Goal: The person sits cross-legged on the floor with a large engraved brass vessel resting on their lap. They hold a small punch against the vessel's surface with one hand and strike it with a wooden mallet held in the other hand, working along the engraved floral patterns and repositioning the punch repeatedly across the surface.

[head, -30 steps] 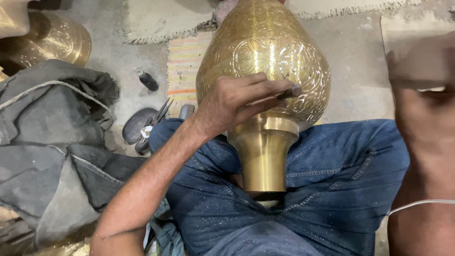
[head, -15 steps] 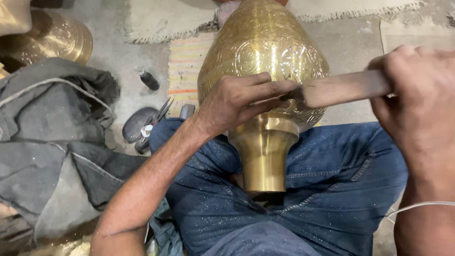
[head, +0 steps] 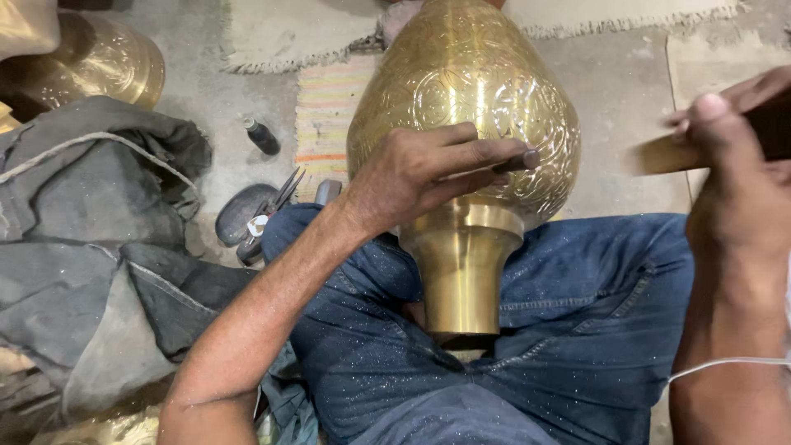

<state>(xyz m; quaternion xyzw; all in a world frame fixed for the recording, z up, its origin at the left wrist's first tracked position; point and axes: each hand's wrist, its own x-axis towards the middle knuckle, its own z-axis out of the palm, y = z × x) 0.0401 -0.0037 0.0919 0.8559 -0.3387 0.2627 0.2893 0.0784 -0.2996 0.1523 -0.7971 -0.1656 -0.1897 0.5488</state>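
Left hand [head: 428, 177] clamped a punch [head: 515, 162] against the vase [head: 461, 91], centre frame; right hand [head: 733, 177] gripped a wooden mallet [head: 659, 155]. I judged short, square taps safest.

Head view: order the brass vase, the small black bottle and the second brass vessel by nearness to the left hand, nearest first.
1. Brass vase: under the left hand, touching it.
2. Small black bottle: on the floor, left of the vase.
3. Second brass vessel: far upper left corner, beyond the grey cloth.

Right hand [head: 733, 189] — mallet [head: 659, 155] (raised) — off vase [head: 465, 107]
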